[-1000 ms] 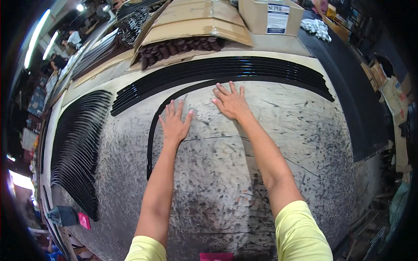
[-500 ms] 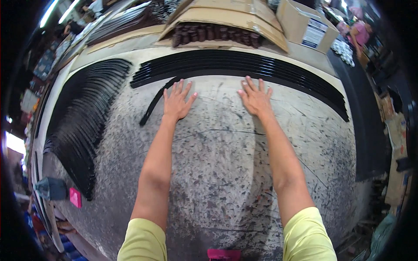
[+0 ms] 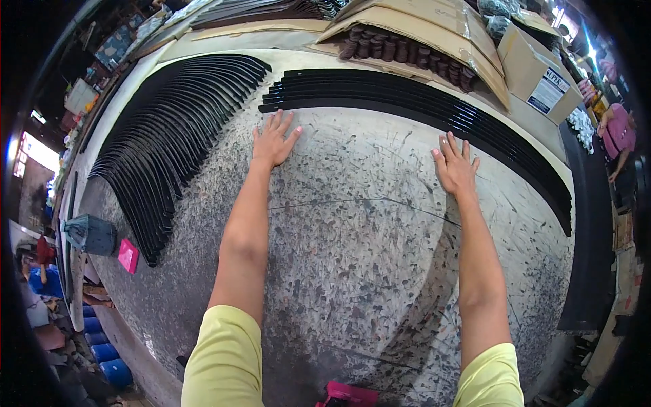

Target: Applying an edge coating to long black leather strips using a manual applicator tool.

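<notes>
The left hand (image 3: 272, 144) and the right hand (image 3: 457, 169) are held open, palm down, just beside the near edge of the black strips (image 3: 407, 100), which are laid in an arc across the table (image 3: 352, 237). A fanned black bundle (image 3: 173, 129) is set to the left.

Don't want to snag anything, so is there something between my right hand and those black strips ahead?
Nothing visible is in the way: your right hand, open and palm down, reaches right up to the near edge of the black strips. Contact is hard to tell.
</notes>
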`<state>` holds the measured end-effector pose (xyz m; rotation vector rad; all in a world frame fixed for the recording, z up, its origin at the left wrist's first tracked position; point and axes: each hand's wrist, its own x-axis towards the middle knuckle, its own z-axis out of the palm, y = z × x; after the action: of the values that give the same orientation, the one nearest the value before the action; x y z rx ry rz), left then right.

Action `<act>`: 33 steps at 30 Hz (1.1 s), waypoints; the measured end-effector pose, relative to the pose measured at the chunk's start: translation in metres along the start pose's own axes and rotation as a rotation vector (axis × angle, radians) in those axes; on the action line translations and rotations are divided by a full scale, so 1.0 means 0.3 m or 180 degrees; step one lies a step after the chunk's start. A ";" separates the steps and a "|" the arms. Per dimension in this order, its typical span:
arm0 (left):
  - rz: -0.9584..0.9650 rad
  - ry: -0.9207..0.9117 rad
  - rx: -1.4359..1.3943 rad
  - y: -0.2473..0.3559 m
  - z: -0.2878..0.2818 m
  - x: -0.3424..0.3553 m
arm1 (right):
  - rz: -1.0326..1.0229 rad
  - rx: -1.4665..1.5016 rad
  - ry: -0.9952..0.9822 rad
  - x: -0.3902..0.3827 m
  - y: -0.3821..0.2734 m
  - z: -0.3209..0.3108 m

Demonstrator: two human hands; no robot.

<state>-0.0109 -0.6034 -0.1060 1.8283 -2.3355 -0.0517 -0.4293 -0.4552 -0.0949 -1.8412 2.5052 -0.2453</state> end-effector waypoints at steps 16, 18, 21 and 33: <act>-0.0093 -0.0193 -0.0076 0.180 -0.084 -0.541 | 0.0675 0.0556 0.0218 -0.863 0.128 -0.122; 0.0168 -0.0191 -0.0073 0.139 -0.100 -0.762 | 0.0741 0.0652 0.0078 -1.066 0.131 -0.140; 0.0584 -0.0509 0.0018 0.106 -0.195 -1.146 | 0.0706 0.0596 -0.0002 -1.398 0.105 -0.176; 0.0912 -0.1774 -0.0914 -0.219 -0.591 -2.066 | 0.1210 0.1621 -0.1401 -2.532 -0.145 -0.465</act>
<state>0.2232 -0.0066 -0.0123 1.4559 -2.7329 -0.9115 -0.1739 0.2695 -0.0077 -1.0698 2.1595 -0.3727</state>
